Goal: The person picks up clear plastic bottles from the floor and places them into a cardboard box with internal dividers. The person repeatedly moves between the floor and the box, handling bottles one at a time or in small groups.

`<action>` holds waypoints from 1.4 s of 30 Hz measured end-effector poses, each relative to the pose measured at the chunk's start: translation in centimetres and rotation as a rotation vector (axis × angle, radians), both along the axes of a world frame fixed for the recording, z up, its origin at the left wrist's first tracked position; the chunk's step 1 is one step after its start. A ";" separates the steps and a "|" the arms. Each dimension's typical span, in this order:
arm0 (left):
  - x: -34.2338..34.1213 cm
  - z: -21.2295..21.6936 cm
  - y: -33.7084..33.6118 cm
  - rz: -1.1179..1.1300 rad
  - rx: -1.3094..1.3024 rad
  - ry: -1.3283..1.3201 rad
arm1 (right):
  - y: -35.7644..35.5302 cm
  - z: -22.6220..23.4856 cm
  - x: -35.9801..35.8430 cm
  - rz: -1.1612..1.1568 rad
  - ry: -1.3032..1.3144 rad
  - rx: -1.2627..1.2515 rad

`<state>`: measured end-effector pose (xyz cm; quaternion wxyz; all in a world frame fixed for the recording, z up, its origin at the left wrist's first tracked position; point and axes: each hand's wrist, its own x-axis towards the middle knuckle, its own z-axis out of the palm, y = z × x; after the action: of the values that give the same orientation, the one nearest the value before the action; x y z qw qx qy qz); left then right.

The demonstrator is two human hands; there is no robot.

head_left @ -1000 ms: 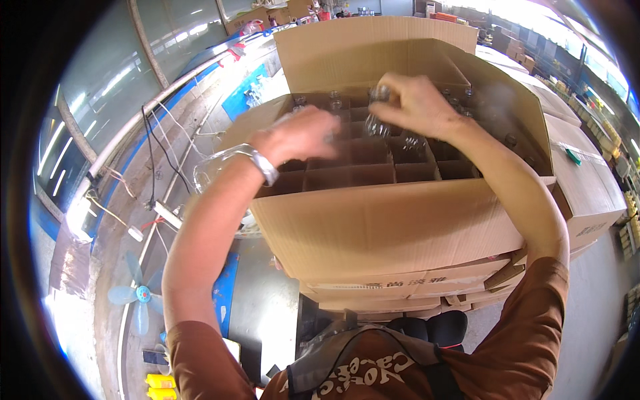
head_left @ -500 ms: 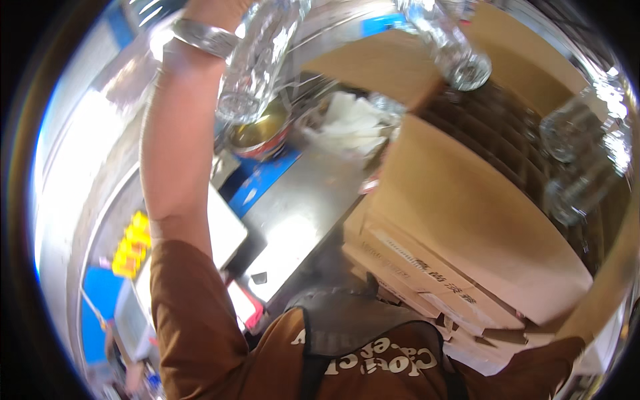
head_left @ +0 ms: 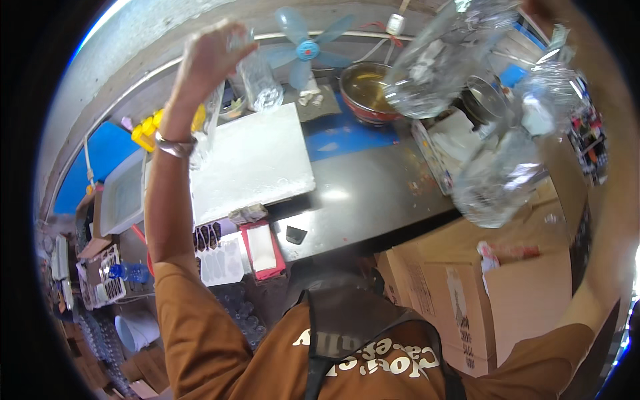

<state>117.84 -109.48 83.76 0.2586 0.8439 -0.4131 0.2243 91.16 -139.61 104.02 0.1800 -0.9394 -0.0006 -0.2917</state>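
Note:
My left hand (head_left: 215, 61) is raised over the far left corner of a white board (head_left: 267, 167). Its fingers are closed round clear glass bottles: one bottle (head_left: 261, 83) hangs base down beside the fingers, and another (head_left: 208, 127) shows partly behind the wrist. At the upper right my right hand (head_left: 539, 10) is blurred and largely cut off by the picture's edge. Several clear glass bottles fan out from it; one bottle (head_left: 423, 70) tilts across the rim of a pot, and another bottle (head_left: 497, 183) hangs over the table's right end.
A red-patterned pot (head_left: 363, 110) of yellowish liquid stands on a blue mat (head_left: 340, 137). Behind it is a blue fan (head_left: 307, 50). Cardboard boxes (head_left: 460, 293) stand at the right of the metal table (head_left: 360, 180). A red and white cloth (head_left: 265, 250) lies near the front edge.
The view has swung left, bringing the white board into sight and taking the divided carton out. My left hand now hangs its bottles over the board; the right-hand bottles have left the carton area.

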 end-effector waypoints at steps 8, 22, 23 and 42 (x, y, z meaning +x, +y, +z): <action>12.5 -18.5 5.9 0.265 -0.060 0.293 | 6.5 -27.5 27.0 0.270 0.324 -0.116; 24.2 -30.7 -2.7 0.097 -0.138 0.384 | 6.9 -45.9 43.6 0.073 0.502 -0.112; 24.6 -30.9 -3.2 0.095 -0.127 0.394 | 7.0 -45.8 44.1 0.068 0.514 -0.126; 22.0 -32.6 -3.7 0.122 -0.512 0.161 | 8.1 -48.1 43.8 0.059 0.131 -0.068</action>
<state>139.86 -113.16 51.17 0.4817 0.7895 -0.2692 0.2688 134.94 -131.49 55.89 0.1562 -0.9616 -0.0265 -0.2241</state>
